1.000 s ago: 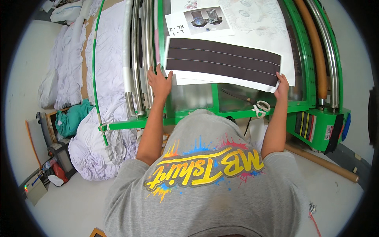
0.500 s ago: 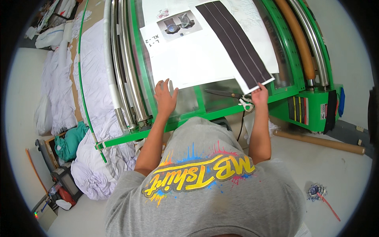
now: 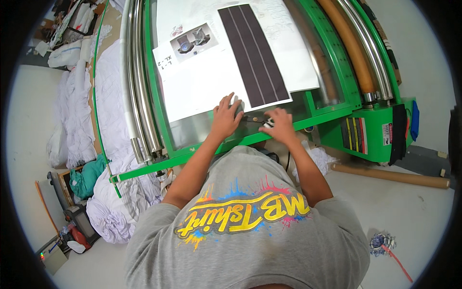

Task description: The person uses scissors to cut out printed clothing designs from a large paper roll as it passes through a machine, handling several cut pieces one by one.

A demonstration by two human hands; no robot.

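Note:
Fingers spread, my left hand rests at the near edge of a white printed sheet. My right hand has its fingers curled round the white-wrapped handles of a pair of scissors. Their dark blades point left toward my left hand, over the glass-like tabletop just below the paper. A long dark strip with two pale lines and a white border lies on the sheet. Its near end is just above the scissors. A small printed picture of two dark objects shows on the sheet left of the strip.
A green machine frame surrounds the tabletop. Metal rollers run along its left, and a brown roller along its right. Piled white cloth sits at left. A cardboard tube lies on the floor at right.
My right hand has let go of the strip's near corner and moved left onto the scissors' handles. My left hand has shifted right along the sheet's edge. The strip now lies flatter.

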